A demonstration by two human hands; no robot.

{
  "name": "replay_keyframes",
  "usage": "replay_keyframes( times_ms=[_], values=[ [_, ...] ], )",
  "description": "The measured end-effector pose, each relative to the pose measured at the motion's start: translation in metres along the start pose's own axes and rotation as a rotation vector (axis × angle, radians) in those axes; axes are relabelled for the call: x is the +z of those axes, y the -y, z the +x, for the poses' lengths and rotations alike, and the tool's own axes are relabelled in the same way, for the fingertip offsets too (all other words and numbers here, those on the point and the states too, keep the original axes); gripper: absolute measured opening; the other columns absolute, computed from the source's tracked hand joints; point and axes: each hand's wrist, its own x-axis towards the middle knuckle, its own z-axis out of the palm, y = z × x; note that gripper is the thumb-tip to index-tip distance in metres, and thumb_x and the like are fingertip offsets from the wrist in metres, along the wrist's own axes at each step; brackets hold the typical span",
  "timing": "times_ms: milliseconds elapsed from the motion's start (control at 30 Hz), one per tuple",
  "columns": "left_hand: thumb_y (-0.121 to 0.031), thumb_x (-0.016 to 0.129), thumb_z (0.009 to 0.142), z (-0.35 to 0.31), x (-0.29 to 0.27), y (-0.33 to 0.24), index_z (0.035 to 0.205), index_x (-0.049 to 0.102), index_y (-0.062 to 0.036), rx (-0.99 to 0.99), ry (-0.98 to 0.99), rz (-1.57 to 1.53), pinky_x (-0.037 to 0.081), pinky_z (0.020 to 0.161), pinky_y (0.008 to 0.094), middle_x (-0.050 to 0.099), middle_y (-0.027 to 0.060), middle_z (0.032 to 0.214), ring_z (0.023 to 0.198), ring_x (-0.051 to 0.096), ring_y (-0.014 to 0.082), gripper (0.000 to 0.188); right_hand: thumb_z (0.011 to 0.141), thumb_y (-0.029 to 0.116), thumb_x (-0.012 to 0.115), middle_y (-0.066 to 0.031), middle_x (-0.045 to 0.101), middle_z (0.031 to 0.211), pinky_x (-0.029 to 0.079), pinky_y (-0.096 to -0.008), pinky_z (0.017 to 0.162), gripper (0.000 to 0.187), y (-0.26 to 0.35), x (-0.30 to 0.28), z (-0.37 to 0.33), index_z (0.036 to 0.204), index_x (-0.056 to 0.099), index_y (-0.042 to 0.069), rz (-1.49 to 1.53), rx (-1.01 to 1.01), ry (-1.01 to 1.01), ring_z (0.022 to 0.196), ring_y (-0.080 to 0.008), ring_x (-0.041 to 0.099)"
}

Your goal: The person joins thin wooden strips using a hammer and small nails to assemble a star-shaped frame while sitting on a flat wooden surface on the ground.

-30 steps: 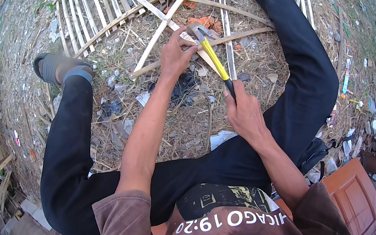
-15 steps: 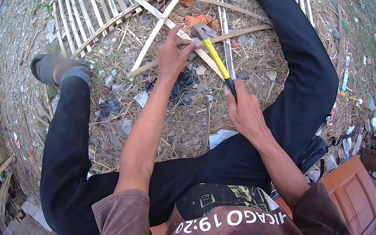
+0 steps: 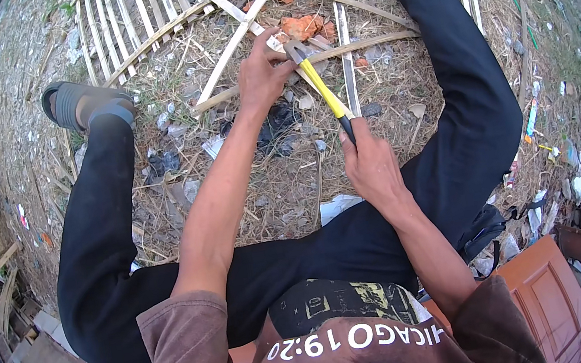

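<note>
In my right hand (image 3: 372, 162) is a claw hammer (image 3: 322, 89) with a yellow and black handle, gripped near its black end. The hammer's metal head is down at the crossing of thin wooden slats, right beside the fingers of my left hand (image 3: 262, 79). That hand is closed around a pale diagonal wooden slat (image 3: 225, 5), thumb and fingers close to the joint. Whether a nail is pinched there is too small to tell. A second slat (image 3: 222, 74) crosses over it, and a horizontal slat (image 3: 378, 41) runs past to the right. My left fingers partly hide the joint.
Broken orange brick pieces (image 3: 301, 27) lie just beyond the joint. A slatted wooden panel (image 3: 124, 26) is at the far left. My legs, in dark trousers, spread on both sides. Litter, dry grass and a black plastic bag (image 3: 277, 125) cover the ground. Orange-brown door panels (image 3: 540, 294) lie behind me.
The hammer head has come down and left onto the slat joint, next to my left fingers. My right hand has shifted slightly left and my left hand stays near the joint.
</note>
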Motion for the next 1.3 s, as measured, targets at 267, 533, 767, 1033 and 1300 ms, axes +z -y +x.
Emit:
replay_keyframes(
  times_ms=[267,533,767,1033,1300],
  values=[
    [-0.007,0.081,0.078,0.002,0.002,-0.003,0.139,0.050,-0.0051,-0.041,0.027,-0.002,0.052,0.064,0.0280,0.077,0.0088,0.087,0.072,0.069,0.0105,0.068,0.099,0.011,0.056,-0.0280,0.058,0.065,0.043,-0.0575,0.054,0.015,0.010,-0.009,0.001,0.101,0.045,0.001,0.163,-0.048,-0.097,0.062,-0.0507,0.060],
    [-0.024,0.086,0.075,0.001,-0.001,-0.011,0.138,0.052,-0.0067,-0.112,0.044,0.037,0.051,0.075,0.0338,0.077,0.0047,0.083,0.083,0.072,0.0200,0.074,0.099,0.012,0.055,-0.0285,0.058,0.065,0.043,-0.0589,0.056,0.015,0.013,-0.011,0.000,0.102,0.044,0.001,0.123,-0.011,-0.039,0.064,-0.0510,0.060],
    [-0.009,0.081,0.078,0.001,0.001,-0.003,0.140,0.050,-0.0051,-0.047,0.038,0.023,0.051,0.065,0.0292,0.076,0.0078,0.085,0.069,0.067,0.0114,0.070,0.100,0.012,0.055,-0.0283,0.058,0.064,0.043,-0.0578,0.055,0.016,0.002,-0.004,0.000,0.103,0.045,0.001,0.072,0.016,-0.012,0.063,-0.0510,0.060],
    [-0.012,0.084,0.076,0.002,0.001,-0.008,0.144,0.047,-0.0052,-0.081,0.050,0.026,0.050,0.067,0.0267,0.077,0.0073,0.084,0.070,0.066,0.0102,0.077,0.099,0.011,0.057,-0.0281,0.058,0.065,0.042,-0.0556,0.053,0.015,0.014,-0.015,0.000,0.103,0.046,0.001,0.201,-0.045,-0.131,0.063,-0.0498,0.061],
    [-0.026,0.085,0.076,0.001,-0.001,-0.011,0.144,0.046,-0.0063,-0.092,0.051,0.066,0.051,0.075,0.0336,0.077,0.0045,0.085,0.078,0.071,0.0205,0.081,0.099,0.012,0.055,-0.0289,0.057,0.063,0.041,-0.0585,0.054,0.014,0.014,-0.018,0.003,0.104,0.046,0.001,0.180,0.000,-0.129,0.062,-0.0509,0.060]
  ],
)
